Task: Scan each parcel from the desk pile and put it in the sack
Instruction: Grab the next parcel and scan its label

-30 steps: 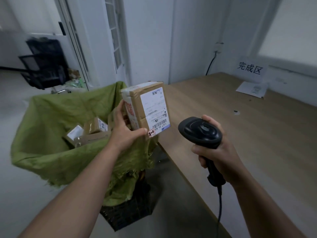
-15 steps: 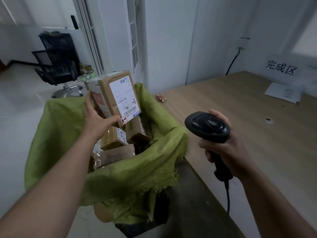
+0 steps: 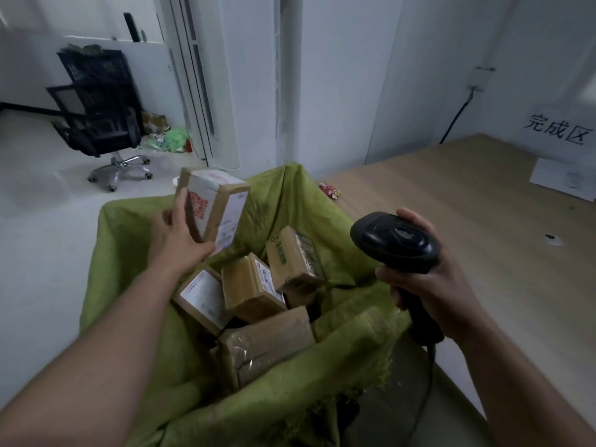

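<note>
1. My left grip (image 3: 180,240): fingers and thumb clasp the lower end of the parcel (image 3: 213,208), which is tilted above the open sack (image 3: 129,240).
2. Parcel: stiff taped cardboard box. I judge it light, since one grip carries it. The tape is probably slick, so take it by the edges.
3. Sack: soft green weave, with several other boxes (image 3: 251,288) inside.
4. My right grip (image 3: 429,285): wrapped round the scanner (image 3: 396,243) handle, above the table (image 3: 483,221) edge.

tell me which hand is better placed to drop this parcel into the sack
Left. The left hand holds the parcel right above the open green sack, while the right hand is off to the side, gripping the scanner.
</note>
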`<state>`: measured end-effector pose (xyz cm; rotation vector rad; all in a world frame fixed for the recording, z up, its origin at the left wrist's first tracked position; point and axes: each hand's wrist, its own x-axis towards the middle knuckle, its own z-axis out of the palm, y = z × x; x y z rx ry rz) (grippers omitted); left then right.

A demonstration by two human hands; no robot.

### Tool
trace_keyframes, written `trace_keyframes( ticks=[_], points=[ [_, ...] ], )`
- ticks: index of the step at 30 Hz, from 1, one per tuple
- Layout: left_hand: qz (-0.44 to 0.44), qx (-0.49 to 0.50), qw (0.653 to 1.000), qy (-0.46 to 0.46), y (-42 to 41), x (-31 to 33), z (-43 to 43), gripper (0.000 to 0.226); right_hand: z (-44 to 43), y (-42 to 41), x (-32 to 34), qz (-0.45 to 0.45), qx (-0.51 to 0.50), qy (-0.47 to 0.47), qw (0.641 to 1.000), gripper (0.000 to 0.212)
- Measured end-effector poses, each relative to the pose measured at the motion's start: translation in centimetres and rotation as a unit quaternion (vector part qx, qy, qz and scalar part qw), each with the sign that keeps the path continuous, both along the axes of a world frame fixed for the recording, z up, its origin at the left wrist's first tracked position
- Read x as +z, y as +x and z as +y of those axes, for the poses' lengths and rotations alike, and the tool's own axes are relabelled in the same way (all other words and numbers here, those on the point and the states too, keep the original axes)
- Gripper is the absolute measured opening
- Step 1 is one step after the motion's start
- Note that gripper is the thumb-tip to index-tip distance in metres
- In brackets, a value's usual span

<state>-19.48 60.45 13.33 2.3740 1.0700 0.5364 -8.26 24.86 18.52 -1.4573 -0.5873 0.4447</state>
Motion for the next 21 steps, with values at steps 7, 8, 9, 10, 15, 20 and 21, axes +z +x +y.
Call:
trace_keyframes(
  ticks=[7, 8, 9, 10, 15, 20, 21],
  points=[
    [0.161, -0.044, 0.986, 0.026, 2.3, -3.6, 1.6, 0.077, -1.1, -0.4, 0.2, 0.021, -0.023, 0.013, 0.999, 0.106],
    [0.139, -0.042, 0.989, 0.02, 2.7, -3.4, 1.3, 0.074, -1.5, -0.6, 0.5, 0.015, -0.035, 0.011, 0.999, 0.103],
    [0.112, -0.046, 0.993, 0.017, 3.2, -3.0, 0.8, 0.072, -1.9, -0.7, 0.7, 0.009, -0.05, 0.006, 0.999, 0.098],
    [0.084, -0.053, 0.995, 0.014, 3.8, -2.4, 0.3, 0.072, -2.4, -0.8, 0.9, 0.002, -0.062, 0.0, 0.998, 0.094],
    [-0.053, -0.116, 0.991, 0.044, 6.2, 1.4, -4.4, 0.072, -5.6, -1.7, 1.7, -0.025, -0.084, -0.007, 0.996, 0.097],
    [-0.135, -0.182, 0.971, 0.07, 7.9, 3.9, -12.1, 0.073, -10.8, -2.8, 2.3, -0.057, -0.147, -0.008, 0.987, 0.1],
    [-0.145, -0.197, 0.967, 0.064, 8.1, 4.1, -14.1, 0.073, -12.3, -3.1, 2.3, -0.055, -0.157, 0.0, 0.986, 0.1]
  ],
)
